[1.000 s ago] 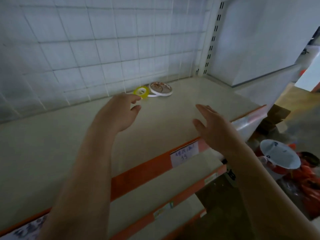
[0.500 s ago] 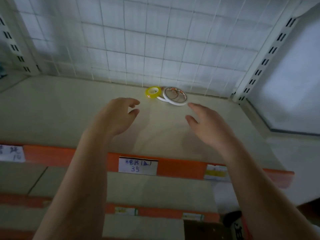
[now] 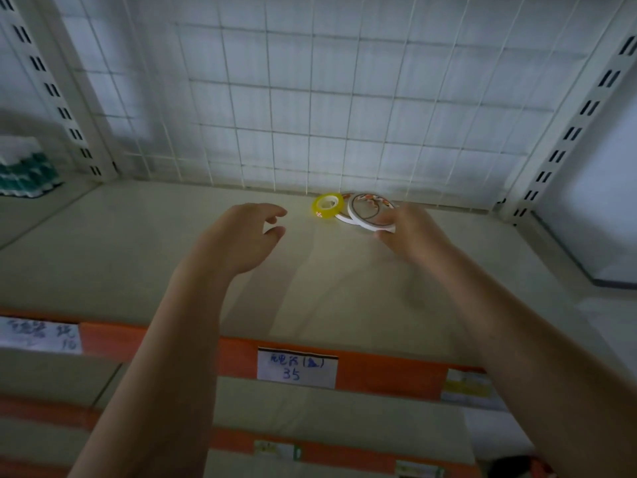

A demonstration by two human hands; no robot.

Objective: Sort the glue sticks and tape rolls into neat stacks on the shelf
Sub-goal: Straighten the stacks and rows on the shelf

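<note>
A small yellow tape roll (image 3: 327,205) lies flat at the back of the beige shelf (image 3: 138,257), against the wire grid. Right beside it lie thin white tape rolls (image 3: 365,210), one leaning on another, with a patterned inner ring. My right hand (image 3: 410,232) reaches the near right edge of the white rolls; its fingertips touch the rim, blurred, and a firm grip does not show. My left hand (image 3: 241,236) hovers just left of the yellow roll with fingers loosely curled, holding nothing. No glue sticks are visible.
A white wire grid (image 3: 310,115) backs the shelf, with slotted uprights (image 3: 565,139) at both sides. Green and white packs (image 3: 24,167) stand on the neighbouring shelf at far left. An orange price strip with a label (image 3: 296,369) marks the front edge; lower shelves lie below.
The view has settled squarely on the shelf. My right hand moved forward from open air to the white tape rolls. My left hand edged closer to the yellow roll.
</note>
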